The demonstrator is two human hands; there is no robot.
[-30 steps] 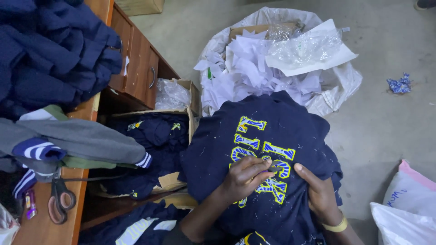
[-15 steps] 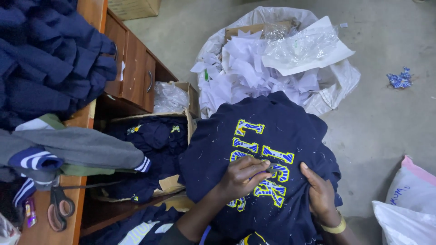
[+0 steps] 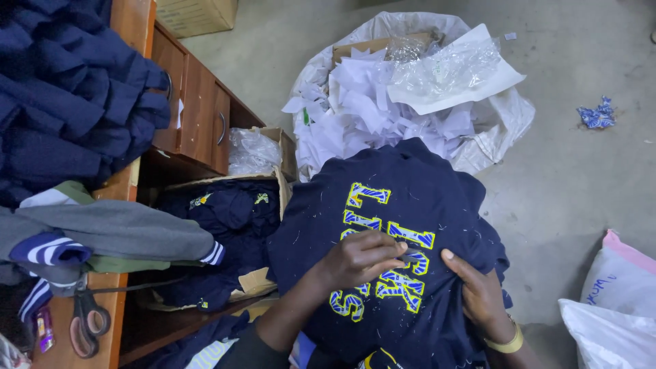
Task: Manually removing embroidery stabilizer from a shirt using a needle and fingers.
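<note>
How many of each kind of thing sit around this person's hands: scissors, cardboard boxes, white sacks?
Scissors: 1
Cardboard boxes, one by the cabinet, one of navy clothes: 2
White sacks, one of paper scraps, two at right: 3
Total: 6

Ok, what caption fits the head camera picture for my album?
Both hands, left hand and right hand, pinch a navy garment with yellow lettering, beside a sack of paper scraps.

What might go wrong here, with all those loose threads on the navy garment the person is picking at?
1. The left hand pinches at the yellow and blue stitched lettering; a hard tug might pull good stitches out.
2. The right hand bunches the navy garment, so creases may hide stray threads.
3. The sack of white paper scraps sits close, and bits could cling to the cloth.
</note>
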